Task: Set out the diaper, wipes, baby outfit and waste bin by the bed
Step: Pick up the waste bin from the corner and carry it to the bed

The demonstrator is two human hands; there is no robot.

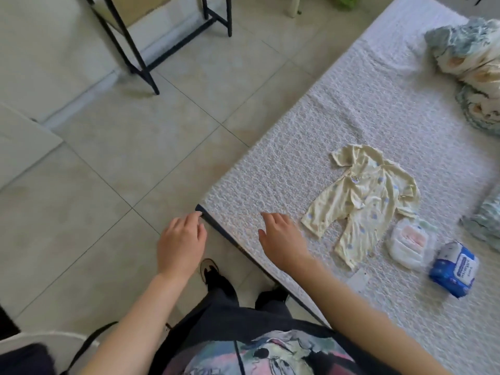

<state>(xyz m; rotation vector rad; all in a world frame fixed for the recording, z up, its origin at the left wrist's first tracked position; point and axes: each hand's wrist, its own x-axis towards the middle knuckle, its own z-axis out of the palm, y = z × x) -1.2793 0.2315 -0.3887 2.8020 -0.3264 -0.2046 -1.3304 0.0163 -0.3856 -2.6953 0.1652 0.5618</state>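
A pale yellow baby outfit (pixel 364 197) lies spread flat on the bed (pixel 270 174). To its right sits a folded white diaper (pixel 408 244), and beside that a blue pack of wipes (pixel 454 269). My right hand (pixel 282 240) hovers over the bed's near corner, left of the outfit, fingers relaxed and holding nothing. My left hand (pixel 181 242) hangs over the floor just off the bed's corner, fingers loosely bent and empty. No waste bin is clearly in view.
Tiled floor (pixel 121 163) stretches to the left. A black metal frame (pixel 140 63) stands at the back. Patterned folded blankets (pixel 470 58) lie at the bed's far right. A white rounded object (pixel 54 345) shows at the lower left.
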